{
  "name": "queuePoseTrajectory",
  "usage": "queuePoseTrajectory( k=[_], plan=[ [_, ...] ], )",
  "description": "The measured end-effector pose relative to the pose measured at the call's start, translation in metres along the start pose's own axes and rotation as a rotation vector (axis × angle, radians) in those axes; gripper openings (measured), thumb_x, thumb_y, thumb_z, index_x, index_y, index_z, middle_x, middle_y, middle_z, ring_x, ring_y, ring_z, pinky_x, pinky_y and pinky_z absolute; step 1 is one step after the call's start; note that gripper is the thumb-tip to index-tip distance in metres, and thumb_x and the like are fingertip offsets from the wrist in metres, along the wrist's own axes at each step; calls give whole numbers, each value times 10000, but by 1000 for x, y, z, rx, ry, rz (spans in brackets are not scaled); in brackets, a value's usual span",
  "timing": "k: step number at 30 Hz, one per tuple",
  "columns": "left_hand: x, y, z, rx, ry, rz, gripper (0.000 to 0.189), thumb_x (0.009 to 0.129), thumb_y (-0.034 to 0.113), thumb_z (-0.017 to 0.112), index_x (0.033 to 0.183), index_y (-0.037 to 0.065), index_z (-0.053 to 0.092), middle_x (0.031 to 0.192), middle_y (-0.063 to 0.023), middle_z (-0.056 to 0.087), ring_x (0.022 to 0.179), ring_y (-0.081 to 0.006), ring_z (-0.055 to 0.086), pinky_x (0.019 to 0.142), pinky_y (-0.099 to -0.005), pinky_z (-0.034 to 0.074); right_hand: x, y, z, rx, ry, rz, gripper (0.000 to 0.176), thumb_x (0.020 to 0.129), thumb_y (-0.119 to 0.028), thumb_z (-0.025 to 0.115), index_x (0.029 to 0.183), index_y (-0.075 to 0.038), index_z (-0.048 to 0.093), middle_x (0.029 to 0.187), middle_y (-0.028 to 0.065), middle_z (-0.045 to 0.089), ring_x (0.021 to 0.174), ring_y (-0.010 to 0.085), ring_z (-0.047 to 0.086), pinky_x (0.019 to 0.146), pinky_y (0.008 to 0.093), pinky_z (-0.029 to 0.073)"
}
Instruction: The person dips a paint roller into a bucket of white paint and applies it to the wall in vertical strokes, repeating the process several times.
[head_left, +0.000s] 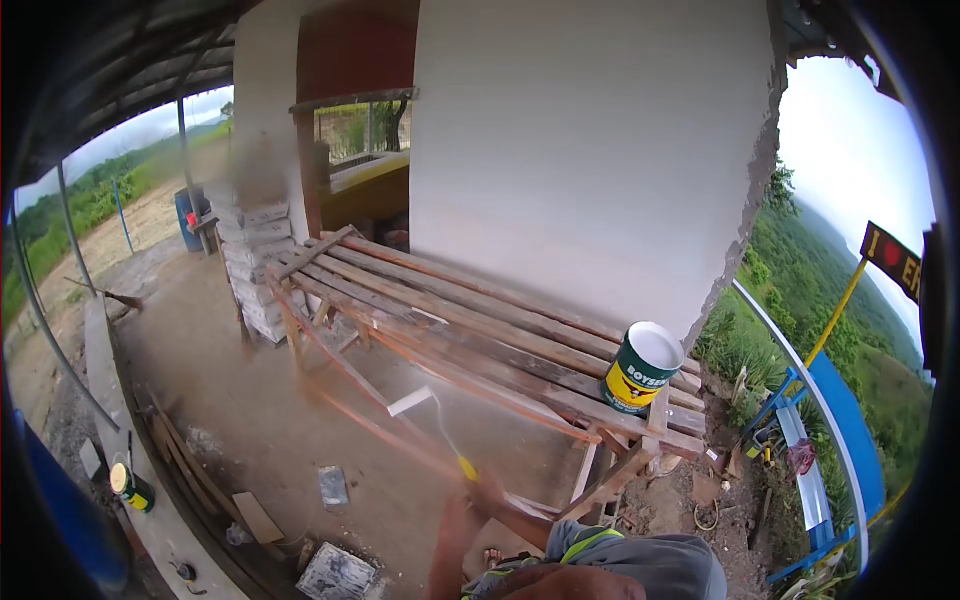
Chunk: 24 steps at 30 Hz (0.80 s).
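A paint roller with a white sleeve [409, 402], a thin bent frame and a yellow handle [467, 468] is in front of the wooden slatted platform [480, 345]. My right hand [487, 494] is closed round the handle's lower end. Close against it is my left hand [461, 513], its fingers blurred, so its grip is unclear. A green and yellow paint bucket [632, 385] with a white inside stands on the platform's right end. Behind rises a large white wall [590, 150].
Stacked sacks [255, 265] stand by the platform's left end. A concrete ledge [150, 440] at left bears a smaller paint can [130, 487]. Loose planks [258, 518] and a paint-stained slab [336, 574] lie low on the floor. A curved rail [815, 395] runs along the right.
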<state>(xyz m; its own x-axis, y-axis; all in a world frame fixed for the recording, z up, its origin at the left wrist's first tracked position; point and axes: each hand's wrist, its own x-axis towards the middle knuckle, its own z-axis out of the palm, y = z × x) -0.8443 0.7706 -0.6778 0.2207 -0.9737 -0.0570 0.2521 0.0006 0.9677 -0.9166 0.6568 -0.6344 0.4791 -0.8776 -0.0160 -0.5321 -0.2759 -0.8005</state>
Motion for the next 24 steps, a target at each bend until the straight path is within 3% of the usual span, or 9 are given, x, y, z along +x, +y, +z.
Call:
queuePoseTrajectory(
  k=[2, 4, 8, 11, 13, 15, 17, 19, 24],
  plan=[
    [-53, 80, 6, -641, 131, -9, 311, 1043, 324, 455, 1199, 78, 564, 1230, -156, 645, 1149, -317, 611, 986, -444, 476, -1, 2, 0, -1, -12, -5, 536, 928, -471, 623, 1250, -52, 542, 1045, 261, 674, 986, 437, 659, 829, 507, 508],
    [-75, 49, -38, -823, 444, -26, 249, 1038, 318, 453, 1097, 115, 585, 1192, -126, 671, 1169, -340, 600, 1021, -460, 449, -2, -19, -17, 16, -64, 57, 535, 944, -446, 614, 1294, -51, 523, 1109, 266, 655, 1049, 411, 649, 843, 487, 511],
    [-169, -17, -149, -808, 883, 160, 357, 1020, 429, 481, 1094, 96, 589, 1162, -98, 682, 1158, -304, 607, 1004, -421, 456, 66, -15, -22, 27, 300, -376, 336, 953, -310, 616, 1143, -40, 552, 883, 138, 610, 778, 244, 603, 669, 418, 477],
    [-206, -18, -196, -737, 1171, 155, 362, 1019, 432, 481, 1097, 95, 589, 1162, -98, 682, 1157, -302, 607, 1003, -420, 456, 105, -91, -70, 434, 475, -292, 261, 968, -205, 565, 1171, -47, 526, 842, 83, 573, 739, 190, 562, 632, 394, 451],
    [-198, -8, -204, -670, 1239, 42, 365, 1019, 434, 482, 1100, 95, 589, 1162, -98, 682, 1157, -302, 607, 1002, -420, 456, 147, -111, -102, 324, 638, -330, 325, 966, -154, 536, 1271, -49, 501, 866, 89, 580, 738, 205, 563, 649, 391, 463],
    [-181, -4, -207, -629, 1244, -51, 367, 1018, 435, 482, 1102, 94, 589, 1162, -97, 681, 1157, -301, 607, 1002, -419, 456, 164, -152, -149, 409, 545, -226, 475, 982, -160, 526, 1433, -67, 407, 1191, 261, 586, 1042, 412, 597, 887, 465, 458],
    [-156, -1, -207, -588, 1216, -131, 370, 1018, 437, 482, 1105, 94, 589, 1163, -97, 681, 1156, -300, 607, 1001, -419, 456, 224, -140, -166, 257, 841, -537, 460, 975, -131, 512, 1422, -72, 423, 1197, 259, 586, 1021, 425, 600, 876, 472, 464],
    [-127, 2, -209, -553, 1163, -197, 373, 1017, 439, 482, 1107, 93, 589, 1163, -97, 681, 1156, -299, 607, 1001, -419, 456, 249, -162, -196, 264, 831, -389, 468, 968, -114, 498, 1425, -51, 418, 1226, 245, 585, 1037, 420, 600, 880, 453, 467],
    [-30, 16, -228, -463, 1054, -329, 381, 1016, 444, 483, 1114, 91, 589, 1163, -96, 680, 1155, -297, 607, 999, -418, 456, 372, -158, -246, 322, 917, -437, 438, 957, -73, 489, 1379, -40, 375, 942, 230, 603, 786, 342, 613, 721, 477, 465]
  ],
)
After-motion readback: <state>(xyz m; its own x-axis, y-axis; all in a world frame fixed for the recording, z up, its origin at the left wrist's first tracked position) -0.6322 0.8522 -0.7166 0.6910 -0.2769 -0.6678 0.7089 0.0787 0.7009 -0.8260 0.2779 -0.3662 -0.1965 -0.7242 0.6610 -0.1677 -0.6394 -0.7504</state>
